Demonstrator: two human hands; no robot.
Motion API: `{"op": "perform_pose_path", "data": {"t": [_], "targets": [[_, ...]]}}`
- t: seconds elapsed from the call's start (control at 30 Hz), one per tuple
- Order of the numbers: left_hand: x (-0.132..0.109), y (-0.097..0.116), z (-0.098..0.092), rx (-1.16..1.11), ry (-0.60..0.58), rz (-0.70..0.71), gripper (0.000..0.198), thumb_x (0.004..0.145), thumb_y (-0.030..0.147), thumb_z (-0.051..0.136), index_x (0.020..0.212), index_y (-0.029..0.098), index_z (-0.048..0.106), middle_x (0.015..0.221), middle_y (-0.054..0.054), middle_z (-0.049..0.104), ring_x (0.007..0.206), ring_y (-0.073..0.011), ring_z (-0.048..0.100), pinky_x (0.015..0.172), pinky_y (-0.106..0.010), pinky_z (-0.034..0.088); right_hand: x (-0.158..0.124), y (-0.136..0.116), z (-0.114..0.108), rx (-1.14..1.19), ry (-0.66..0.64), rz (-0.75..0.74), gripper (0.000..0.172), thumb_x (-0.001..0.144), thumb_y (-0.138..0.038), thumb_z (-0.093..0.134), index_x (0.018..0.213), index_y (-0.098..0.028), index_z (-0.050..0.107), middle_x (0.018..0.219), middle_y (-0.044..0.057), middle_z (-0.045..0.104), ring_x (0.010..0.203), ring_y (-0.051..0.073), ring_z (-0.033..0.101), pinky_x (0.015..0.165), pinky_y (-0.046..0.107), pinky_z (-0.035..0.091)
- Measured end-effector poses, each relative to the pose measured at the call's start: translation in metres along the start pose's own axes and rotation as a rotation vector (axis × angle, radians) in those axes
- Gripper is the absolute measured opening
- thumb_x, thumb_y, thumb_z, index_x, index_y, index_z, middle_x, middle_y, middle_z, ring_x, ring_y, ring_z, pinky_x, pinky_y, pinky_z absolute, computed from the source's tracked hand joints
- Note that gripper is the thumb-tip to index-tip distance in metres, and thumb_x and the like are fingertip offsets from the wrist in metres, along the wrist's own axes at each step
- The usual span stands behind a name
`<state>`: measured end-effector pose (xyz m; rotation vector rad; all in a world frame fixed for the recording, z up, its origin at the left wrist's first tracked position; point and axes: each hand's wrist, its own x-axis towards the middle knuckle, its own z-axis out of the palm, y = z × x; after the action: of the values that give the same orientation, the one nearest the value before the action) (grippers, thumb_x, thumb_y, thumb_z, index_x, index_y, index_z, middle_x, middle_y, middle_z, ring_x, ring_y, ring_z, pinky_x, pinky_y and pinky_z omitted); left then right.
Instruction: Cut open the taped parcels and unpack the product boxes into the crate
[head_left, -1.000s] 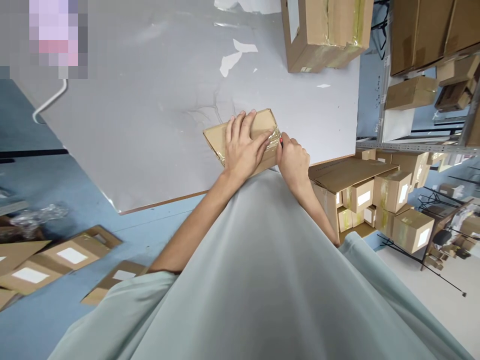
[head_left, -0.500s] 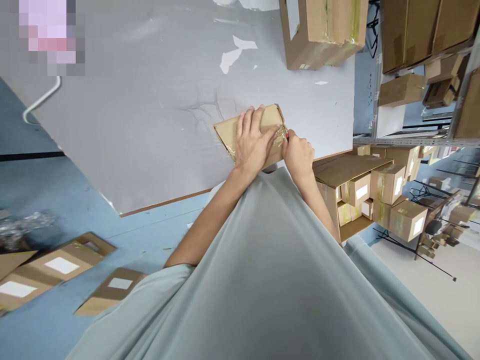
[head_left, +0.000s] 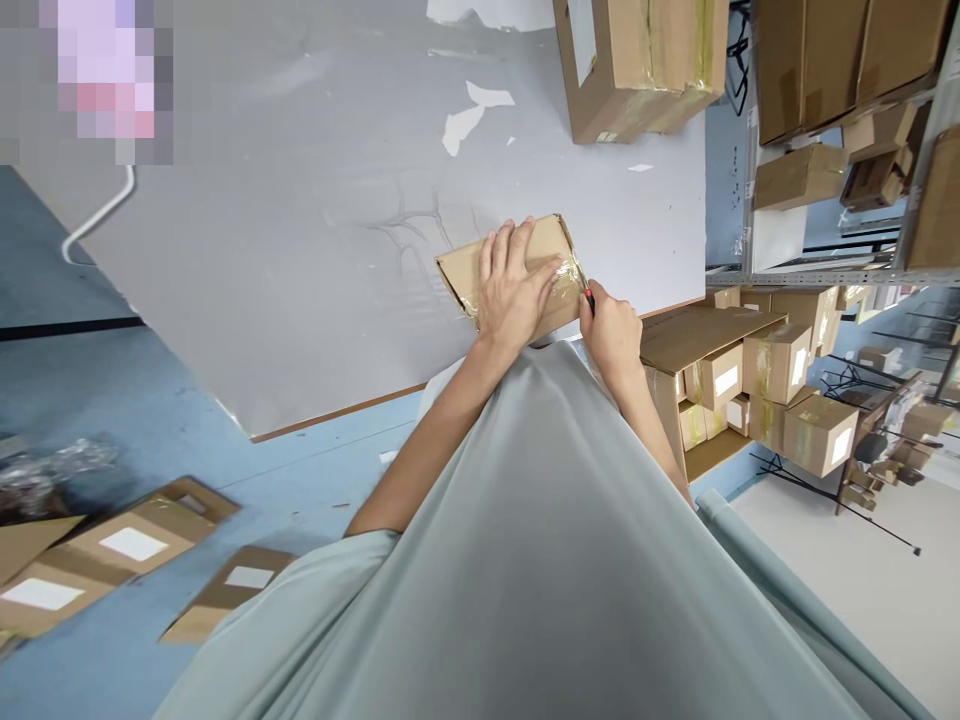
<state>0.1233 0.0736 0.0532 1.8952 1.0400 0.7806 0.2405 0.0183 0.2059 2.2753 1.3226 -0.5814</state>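
A small cardboard box (head_left: pixel 553 242) with shiny clear tape on its side rests tilted on the grey table (head_left: pixel 315 300), close to its front edge. Spread flat across the box's top, my left hand (head_left: pixel 511 290) presses on it with fingers stretched out. My right hand (head_left: pixel 613 335) is closed around a utility knife (head_left: pixel 589 298) with a black and red handle. The knife's thin tip is at the taped right edge of the box; whether it touches the cardboard is hard to tell.
A larger taped carton (head_left: pixel 645 75) stands at the table's far right. Torn white paper scraps (head_left: pixel 463 125) lie on the tabletop. To the right, an open carton (head_left: pixel 716 465) holds smaller boxes, below a shelf. Labelled cartons (head_left: pixel 135 545) lie on the floor at left.
My right hand has drawn the knife slightly right and down along the box's edge. The box and my left hand appear shifted a little right with the view.
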Motion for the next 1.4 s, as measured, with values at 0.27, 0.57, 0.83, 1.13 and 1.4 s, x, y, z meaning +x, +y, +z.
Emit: {"op": "perform_pose_path", "data": {"t": [0.27,0.57,0.83,1.13,1.4], "targets": [[0.002,0.004,-0.004,0.019,0.002,-0.035,0.049,0.115,0.057,0.053,0.153,0.034,0.072,0.180,-0.005,0.054,0.175,-0.0376,0.036,0.148,-0.067,0.020,0.027,-0.009,0.004,0.057,0.058,-0.019,0.047,0.122,-0.026,0.034,0.158,-0.016,0.061,0.133,0.022,0.083,0.121,0.037,0.078,0.103,0.045,0.056],[0.004,0.017,-0.014,0.110,-0.087,-0.122,0.048,0.115,0.058,0.053,0.152,0.037,0.074,0.186,-0.004,0.046,0.177,-0.0367,0.035,0.149,-0.062,0.015,0.012,-0.005,0.001,-0.009,-0.057,0.092,0.041,0.121,-0.027,0.040,0.149,-0.018,0.068,0.134,0.022,0.082,0.126,0.036,0.078,0.104,0.044,0.058],[0.003,0.011,-0.016,0.113,-0.095,-0.107,0.055,0.113,0.065,0.054,0.158,0.037,0.069,0.186,-0.006,0.045,0.177,-0.0382,0.034,0.148,-0.064,0.016,-0.012,0.010,0.000,-0.026,-0.121,0.089,0.039,0.121,-0.029,0.044,0.147,-0.017,0.071,0.129,0.021,0.084,0.122,0.035,0.081,0.100,0.041,0.060],[-0.034,-0.029,-0.054,0.175,0.062,-0.076,0.075,0.108,0.079,0.055,0.166,0.032,0.061,0.179,-0.015,0.054,0.173,-0.0413,0.041,0.145,-0.070,0.023,0.038,0.052,0.029,0.553,0.092,-0.119,0.048,0.123,-0.049,0.034,0.141,-0.024,0.071,0.123,0.013,0.087,0.089,0.027,0.085,0.090,0.035,0.060],[-0.117,-0.071,-0.132,0.326,0.220,-0.205,0.080,0.106,0.083,0.049,0.166,0.032,0.063,0.179,-0.019,0.048,0.171,-0.0450,0.042,0.138,-0.069,0.036,0.144,0.008,0.130,0.886,-0.239,-0.175,0.031,0.117,-0.036,0.050,0.093,-0.023,0.065,0.059,-0.004,0.063,0.061,0.020,0.074,0.067,0.027,0.053]]}}
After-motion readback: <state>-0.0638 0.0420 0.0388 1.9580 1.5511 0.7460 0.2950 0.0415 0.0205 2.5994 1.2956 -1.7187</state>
